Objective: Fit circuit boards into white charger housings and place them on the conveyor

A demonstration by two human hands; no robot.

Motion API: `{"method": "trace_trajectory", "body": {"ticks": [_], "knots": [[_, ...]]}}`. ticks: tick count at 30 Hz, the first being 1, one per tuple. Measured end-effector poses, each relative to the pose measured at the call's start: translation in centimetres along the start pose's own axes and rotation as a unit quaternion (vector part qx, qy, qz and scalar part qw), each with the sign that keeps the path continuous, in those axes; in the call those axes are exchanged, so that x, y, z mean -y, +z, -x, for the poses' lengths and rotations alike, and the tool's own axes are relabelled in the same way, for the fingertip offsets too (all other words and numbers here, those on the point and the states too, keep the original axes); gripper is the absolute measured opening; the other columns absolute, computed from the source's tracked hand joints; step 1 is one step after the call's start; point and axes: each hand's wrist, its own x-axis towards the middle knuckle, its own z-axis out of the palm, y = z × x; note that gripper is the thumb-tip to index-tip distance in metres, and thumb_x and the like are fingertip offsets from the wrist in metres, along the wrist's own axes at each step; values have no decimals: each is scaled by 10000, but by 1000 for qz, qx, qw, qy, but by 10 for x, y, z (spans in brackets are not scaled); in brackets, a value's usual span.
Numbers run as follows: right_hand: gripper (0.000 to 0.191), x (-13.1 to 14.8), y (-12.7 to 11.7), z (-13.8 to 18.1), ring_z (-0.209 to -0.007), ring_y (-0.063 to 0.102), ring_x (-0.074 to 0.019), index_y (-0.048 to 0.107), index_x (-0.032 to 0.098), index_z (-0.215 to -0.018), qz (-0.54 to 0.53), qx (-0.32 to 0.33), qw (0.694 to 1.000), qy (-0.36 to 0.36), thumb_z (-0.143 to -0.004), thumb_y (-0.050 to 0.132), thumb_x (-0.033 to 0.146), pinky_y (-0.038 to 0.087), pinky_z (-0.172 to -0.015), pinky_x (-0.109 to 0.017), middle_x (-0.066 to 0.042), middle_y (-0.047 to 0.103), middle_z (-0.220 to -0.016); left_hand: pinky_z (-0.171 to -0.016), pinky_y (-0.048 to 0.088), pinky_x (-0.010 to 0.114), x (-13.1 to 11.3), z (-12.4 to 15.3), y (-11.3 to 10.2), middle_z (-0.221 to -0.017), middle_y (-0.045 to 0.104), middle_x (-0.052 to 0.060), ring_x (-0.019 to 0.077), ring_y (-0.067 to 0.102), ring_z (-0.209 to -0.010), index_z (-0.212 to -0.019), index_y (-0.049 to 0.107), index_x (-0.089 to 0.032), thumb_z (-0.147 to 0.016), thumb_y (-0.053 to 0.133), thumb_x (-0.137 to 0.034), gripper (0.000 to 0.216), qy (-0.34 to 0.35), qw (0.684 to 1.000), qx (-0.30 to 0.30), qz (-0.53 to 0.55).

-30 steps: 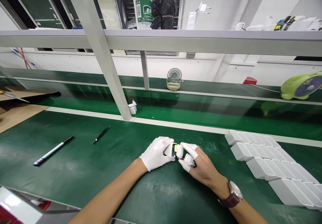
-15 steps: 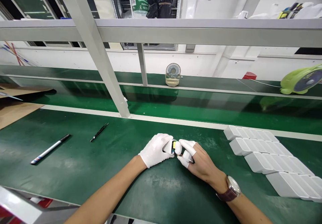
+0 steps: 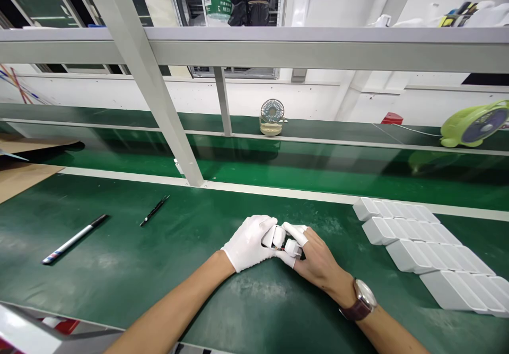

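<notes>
My left hand [image 3: 248, 244], in a white glove, is closed around a small white plastic housing [image 3: 269, 237], like that of a power adapter. A rounded white part [image 3: 279, 236] sits against the housing's open end, between my two hands. My right hand [image 3: 314, 256], with white covers on some fingers and a watch [image 3: 363, 297] at the wrist, has thumb and finger on that part. A second small white piece [image 3: 292, 248] with dark bits beside it rests within my right hand's grip. Thin wires seem to show between the pieces, but the fingers hide most of them.
Rows of white plastic cases [image 3: 437, 256] stand on the green bench [image 3: 159, 285] at the right. A marker [image 3: 74, 240] and a black pen [image 3: 155, 210] lie left. A slanted grey post [image 3: 159, 94] rises behind; a small fan [image 3: 272, 115] and a green fan [image 3: 473, 125] stand on the back ledge.
The rounded white part has come up to the housing, and the yellow component that showed inside is now covered. Both hands have closed in slightly. The view has shifted a little.
</notes>
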Motion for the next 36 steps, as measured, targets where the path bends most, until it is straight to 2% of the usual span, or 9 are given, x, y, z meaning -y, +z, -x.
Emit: {"method": "trace_trajectory", "body": {"ticks": [5, 7, 10, 13, 16, 19, 22, 29, 36], "knots": [[738, 0, -6, 3, -1083, 601, -278, 332, 216, -1488, -61, 0, 997, 53, -873, 697, 395, 556, -913, -451, -124, 611, -1210, -889, 491, 427, -2, 0, -5, -996, 691, 70, 260, 626, -956, -1131, 648, -236, -809, 718, -409, 372, -20, 998, 40, 43], [605, -1, -9, 3, -1098, 601, -258, 377, 231, -1471, -106, 10, 992, 72, -933, 613, 377, 551, -938, -431, -114, 597, -1229, -870, 505, 392, -1, 1, -6, -1036, 699, 59, 240, 621, -970, -1135, 668, -255, -827, 708, -377, 334, -55, 992, 56, 96], [429, -3, -7, 1, -1078, 608, -229, 469, 252, -1412, -138, -26, 986, 90, -987, 515, 272, 554, -925, -408, -104, 602, -1194, -860, 524, 360, 2, 3, -4, -1047, 702, 42, 218, 624, -974, -1086, 705, -262, -806, 731, -305, 285, -123, 975, 66, 171], [387, -4, -2, 0, -1129, 595, -234, 546, 263, -1339, -128, -52, 988, 69, -957, 567, 208, 543, -960, -423, -113, 568, -1260, -860, 539, 350, 4, 3, -1, -1054, 693, 38, 196, 642, -925, -1062, 719, -240, -785, 750, -285, 282, -176, 951, 74, 244], [435, -6, 2, 1, -1196, 573, -246, 542, 276, -1353, -106, -28, 994, 23, -933, 602, 179, 536, -996, -442, -122, 509, -1369, -864, 554, 348, 1, 1, -4, -1118, 688, 53, 197, 662, -925, -1099, 697, -207, -799, 743, -354, 337, -214, 921, 76, 317], [473, -8, 2, 2, -1226, 562, -255, 529, 281, -1372, -78, -10, 997, -15, -921, 621, 170, 551, -984, -443, -127, 515, -1376, -907, 545, 337, -4, -2, -11, -1137, 696, 48, 203, 665, -1008, -1087, 698, -215, -909, 610, -426, 290, -235, 896, 86, 368], [442, -10, 1, 2, -1204, 584, -242, 553, 276, -1348, -71, -11, 997, -25, -924, 617, 167, 570, -957, -418, -126, 544, -1346, -938, 528, 323, -9, -6, -16, -1134, 707, 39, 206, 655, -1061, -1067, 709, -230, -941, 560, -448, 292, -238, 888, 88, 384], [361, -13, 0, -3, -1134, 625, -209, 598, 260, -1265, -89, 14, 995, -34, -919, 618, 156, 581, -911, -366, -110, 597, -1292, -888, 537, 332, -2, -5, -8, -1084, 705, 41, 201, 663, -967, -1094, 699, -230, -909, 605, -411, 275, -241, 901, 106, 345], [411, -14, 0, -1, -1112, 635, -205, 544, 289, -1340, -32, 38, 998, -39, -948, 572, 170, 592, -880, -347, -110, 574, -1340, -853, 552, 347, 5, -4, -6, -1111, 711, 55, 202, 667, -906, -1187, 658, -219, -876, 632, -387, 354, -263, 885, 121, 364]]}}
